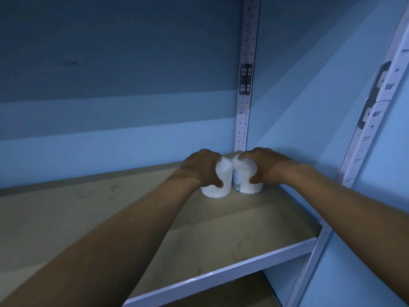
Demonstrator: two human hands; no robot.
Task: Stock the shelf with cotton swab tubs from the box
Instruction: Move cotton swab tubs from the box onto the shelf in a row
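Both hands grip upright tubs at the shelf's (199,238) back right corner: left hand (200,169) the unlabelled tub (218,187), right hand (263,165) the tub (244,185) with an unreadable blue label and barcode

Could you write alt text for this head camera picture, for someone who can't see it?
Two bare hands each grip a white cotton swab tub, left hand on the left tub, right hand on the right tub, standing side by side in the back right corner of a beige shelf board. Blue walls and a perforated metal upright surround it.
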